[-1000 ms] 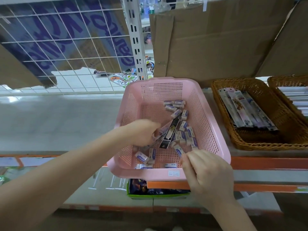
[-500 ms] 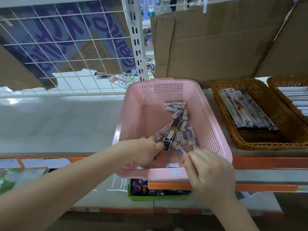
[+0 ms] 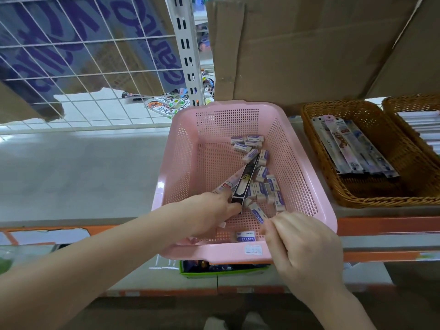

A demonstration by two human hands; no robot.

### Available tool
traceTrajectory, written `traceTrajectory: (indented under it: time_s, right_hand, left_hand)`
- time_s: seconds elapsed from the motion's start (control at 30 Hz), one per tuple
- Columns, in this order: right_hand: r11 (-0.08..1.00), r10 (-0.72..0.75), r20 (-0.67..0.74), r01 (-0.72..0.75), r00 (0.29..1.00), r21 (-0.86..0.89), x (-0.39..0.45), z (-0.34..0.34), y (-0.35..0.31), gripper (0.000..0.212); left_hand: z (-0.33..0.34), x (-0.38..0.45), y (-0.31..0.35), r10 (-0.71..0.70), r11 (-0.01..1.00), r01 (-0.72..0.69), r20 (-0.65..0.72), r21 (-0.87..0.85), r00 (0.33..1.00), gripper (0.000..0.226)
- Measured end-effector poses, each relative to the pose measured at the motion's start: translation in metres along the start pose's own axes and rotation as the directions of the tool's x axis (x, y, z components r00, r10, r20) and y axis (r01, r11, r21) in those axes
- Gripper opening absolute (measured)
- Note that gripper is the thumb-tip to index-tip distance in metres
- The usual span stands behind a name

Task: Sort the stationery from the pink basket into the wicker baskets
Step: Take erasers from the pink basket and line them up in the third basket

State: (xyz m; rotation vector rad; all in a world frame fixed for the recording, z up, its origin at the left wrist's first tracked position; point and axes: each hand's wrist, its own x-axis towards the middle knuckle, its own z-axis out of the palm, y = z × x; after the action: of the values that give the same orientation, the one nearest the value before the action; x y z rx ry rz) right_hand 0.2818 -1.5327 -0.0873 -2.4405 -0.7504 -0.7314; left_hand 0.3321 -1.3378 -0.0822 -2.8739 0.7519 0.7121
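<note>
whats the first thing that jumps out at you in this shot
The pink basket at centre, with small erasers scattered inside. Both hands reach into it: the left hand holds long flat packets and the right hand pinches one eraser. To the right sits a wicker basket with similar long packets inside.

Second wicker basket (image 3: 414,110) cut by right edge — left hand (image 3: 209,210) fingertips hidden.
</note>
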Motion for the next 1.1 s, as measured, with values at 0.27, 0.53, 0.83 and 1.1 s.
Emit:
traceTrajectory:
  time_s: [0.27, 0.53, 0.83, 1.1]
  right_hand:
    - [1.000, 0.001, -0.020, -0.001, 1.000, -0.013, -0.001, 0.000, -0.001, 0.045]
    - [1.000, 0.011, -0.010, -0.011, 1.000, -0.022, 0.001, -0.003, -0.004, 0.036]
    - [0.999, 0.022, 0.077, -0.020, 0.997, -0.029, 0.003, -0.007, -0.004, 0.036]
    - [0.999, 0.038, 0.281, -0.034, 0.959, -0.019, 0.011, -0.018, 0.000, 0.035]
  left_hand:
    - [-0.003, -0.004, 0.003, 0.057, 0.997, -0.055, -0.032, 0.054, 0.998, 0.035]
    - [-0.004, -0.008, 0.004, 0.061, 0.988, -0.048, -0.086, 0.146, 0.994, 0.030]
    - [-0.007, -0.007, 0.008, -0.062, 0.951, 0.085, -0.086, 0.297, 0.994, 0.019]
    - [-0.012, -0.005, 0.011, -0.189, 0.949, 0.223, -0.162, 0.221, 0.968, 0.023]
